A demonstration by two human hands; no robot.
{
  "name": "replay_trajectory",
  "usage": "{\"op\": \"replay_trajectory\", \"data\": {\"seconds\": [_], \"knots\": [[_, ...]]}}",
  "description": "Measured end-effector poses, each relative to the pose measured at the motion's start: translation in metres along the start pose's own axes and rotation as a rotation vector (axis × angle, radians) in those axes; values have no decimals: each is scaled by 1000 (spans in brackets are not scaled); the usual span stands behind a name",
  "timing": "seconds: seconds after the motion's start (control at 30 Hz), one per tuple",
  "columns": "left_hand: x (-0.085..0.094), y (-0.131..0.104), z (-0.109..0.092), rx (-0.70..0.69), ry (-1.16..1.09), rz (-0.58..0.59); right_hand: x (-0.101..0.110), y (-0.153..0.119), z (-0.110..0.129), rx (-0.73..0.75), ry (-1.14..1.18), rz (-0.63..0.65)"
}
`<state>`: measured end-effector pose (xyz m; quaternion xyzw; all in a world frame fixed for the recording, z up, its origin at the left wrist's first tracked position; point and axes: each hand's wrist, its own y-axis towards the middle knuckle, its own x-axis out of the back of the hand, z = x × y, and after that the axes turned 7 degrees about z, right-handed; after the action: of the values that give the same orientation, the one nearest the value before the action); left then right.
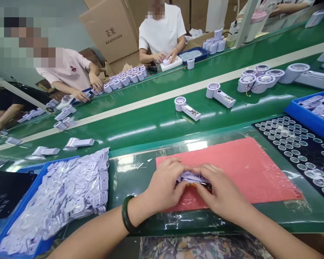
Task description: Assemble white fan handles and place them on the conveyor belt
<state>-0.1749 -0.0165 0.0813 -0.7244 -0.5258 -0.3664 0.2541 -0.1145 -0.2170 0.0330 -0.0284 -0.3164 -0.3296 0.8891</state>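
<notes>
Over a red mat, my left hand and my right hand both grip a light purple handheld fan. Printed lettering shows on its upper face, and a dark, shiny strip runs along the lower side. My thumbs press the near side close together, while the fingers curl over the far side. Much of the fan is covered by my hands. A dark green bangle circles my left wrist.
On the left, a blue tray bears a clear bag of purple plastic parts. To the right are a black sheet of round pieces and a blue bin of parts. Fans lie along the green conveyor. Co-workers sit across.
</notes>
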Motion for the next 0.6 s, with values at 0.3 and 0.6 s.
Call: {"op": "replay_trajectory", "data": {"seconds": [0.3,0.6], "knots": [[12,9,-4,-53,331,172,15,-8,-5,-2,72,-15],[118,102,100,-185,859,152,155,-74,-60,-358,-637,-463]]}}
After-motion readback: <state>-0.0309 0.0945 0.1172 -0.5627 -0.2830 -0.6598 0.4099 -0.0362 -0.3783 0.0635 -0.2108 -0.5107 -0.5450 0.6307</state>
